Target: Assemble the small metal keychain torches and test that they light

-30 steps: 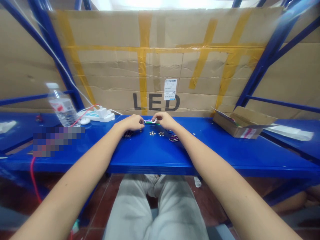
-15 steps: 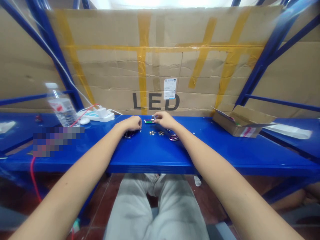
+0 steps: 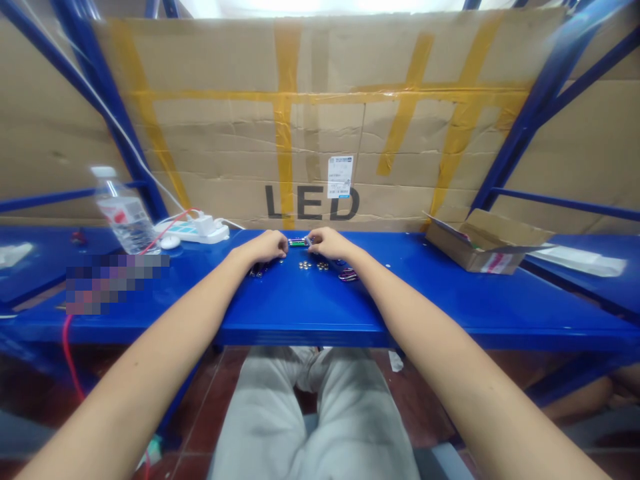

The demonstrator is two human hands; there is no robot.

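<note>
Slim pen-like tubes (image 3: 299, 243), green and dark purple with shiny parts, lie side by side between my hands near the back of the blue table. My right hand (image 3: 327, 243) is closed in a pinch at their right end. At their left end, my left hand (image 3: 273, 246) has its fingers curled together, and what they hold, if anything, is hidden. Small round metal pieces sit just in front in two clusters, a left cluster (image 3: 305, 265) and a right cluster (image 3: 323, 266). Dark slim pieces (image 3: 258, 271) show partly under my left wrist. A dark-and-pink coiled bundle (image 3: 347, 274) rests by my right wrist.
An open cardboard box (image 3: 490, 243) stands at the right. Leftward are a water bottle (image 3: 125, 213), a white power strip (image 3: 200, 230) and a red cable (image 3: 70, 353). A tall carton wall (image 3: 225, 147) marked LED closes off the back, between blue metal posts.
My left hand has moved slightly right, closer to the tubes. My right fingers have shifted a little at the tubes' right end, and the tubes now look closer together.
</note>
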